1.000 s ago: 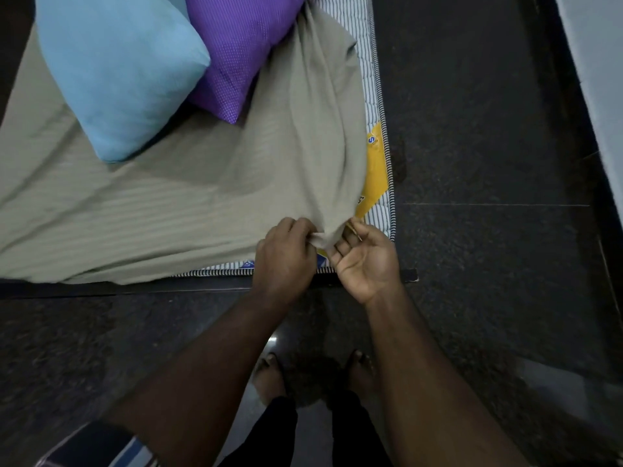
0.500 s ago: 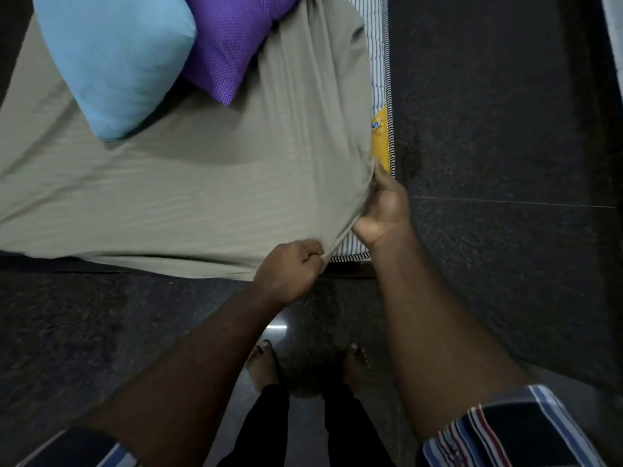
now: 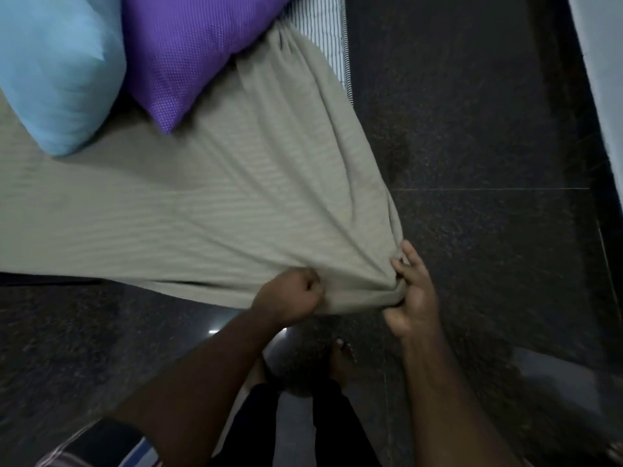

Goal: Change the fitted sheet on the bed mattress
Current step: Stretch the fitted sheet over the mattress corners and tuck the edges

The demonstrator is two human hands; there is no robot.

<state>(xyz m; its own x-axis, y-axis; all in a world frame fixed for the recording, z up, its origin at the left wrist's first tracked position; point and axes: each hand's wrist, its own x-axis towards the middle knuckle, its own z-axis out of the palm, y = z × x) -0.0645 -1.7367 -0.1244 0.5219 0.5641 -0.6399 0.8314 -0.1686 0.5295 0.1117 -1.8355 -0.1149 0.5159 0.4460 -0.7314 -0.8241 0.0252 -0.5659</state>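
Fingers of the left hand (image 3: 291,298) are curled into a tight fist round the hem of the grey-green ribbed fitted sheet (image 3: 202,210), knuckles up. Just beside it, at three o'clock, the right hand (image 3: 413,294) has its fingers bent round the bunched corner of the same sheet, thumb pointing down toward six o'clock; how far its fingertips dig in cannot be told, since the cloth folds over them. Between the two hands the corner is gathered into a tight knot of creases that fan out toward eleven o'clock across the bed.

The sheet covers nearly all of the striped blue-and-white mattress (image 3: 320,32); only a narrow strip shows at one o'clock, and the near corner of the mattress is hidden under the pulled cloth. No label or writing can be read anywhere.

On the sheet, at eleven o'clock, lies a light blue pillow (image 3: 57,69), cut off by the top and left edges, slightly blurred. Touching it at twelve o'clock is a purple dotted pillow (image 3: 195,52), also cut off at the top.

Dark speckled stone floor (image 3: 472,129) surrounds the bed. At six o'clock, bare feet and dark trouser legs show between the forearms; striped sleeves are cut off at the bottom edge.
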